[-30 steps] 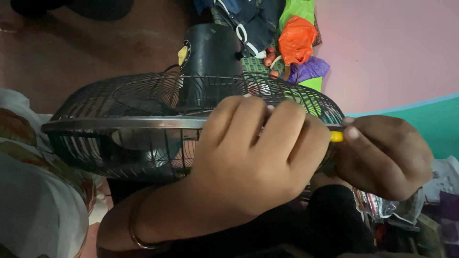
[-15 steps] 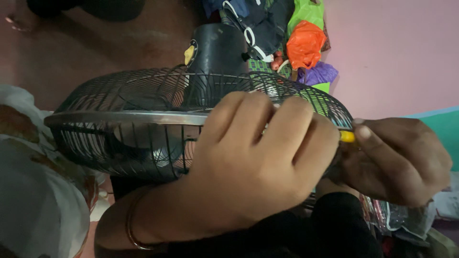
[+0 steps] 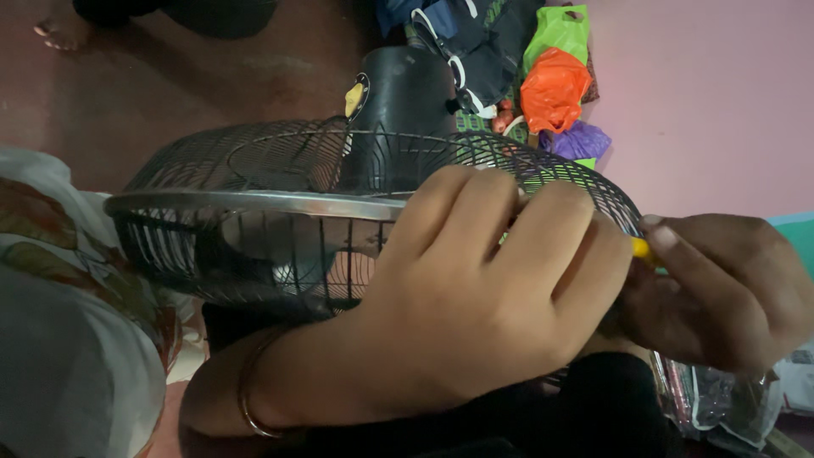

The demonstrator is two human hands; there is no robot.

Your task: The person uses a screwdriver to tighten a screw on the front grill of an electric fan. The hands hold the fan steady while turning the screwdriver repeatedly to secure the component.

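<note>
Right hand [image 3: 721, 293] shifted outward; left hand [image 3: 492, 297] clamps fan cage [image 3: 254, 203] rim.

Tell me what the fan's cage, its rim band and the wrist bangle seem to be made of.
The round black wire fan cage looks like thin painted metal wire, matte. The silvery rim band seems bare or plated metal; it glints. The thin bangle on the left wrist looks like polished coppery metal.

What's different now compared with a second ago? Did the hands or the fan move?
Little changed. The right hand with its yellow-handled tool drifted slightly rightward in view, and the fan guard sits a bit lower and farther right, which may be the camera shifting. The left hand stays draped over the guard's rim; nothing was let go. The orange bag remains behind.
</note>
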